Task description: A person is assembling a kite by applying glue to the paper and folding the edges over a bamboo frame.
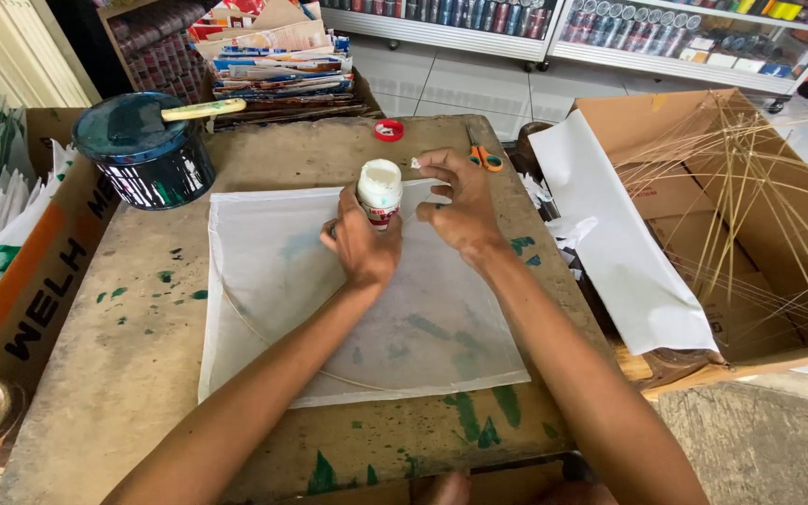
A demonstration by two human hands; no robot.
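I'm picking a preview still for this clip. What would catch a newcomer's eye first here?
Most likely the two hands at the centre: the left hand grips a small white glue bottle over a thin white paper sheet spread on the paint-stained table, the right hand beside it. Then the dark paint can far left and thin bamboo sticks in the cardboard box at right.

Both bare forearms reach up from the lower frame toward its centre. The left hand (362,245) is curled closed in a grip, while the right hand (460,208) hovers beside it, fingers loosely bent and spread.

The head camera looks steeply down, close above the worktable (142,309).
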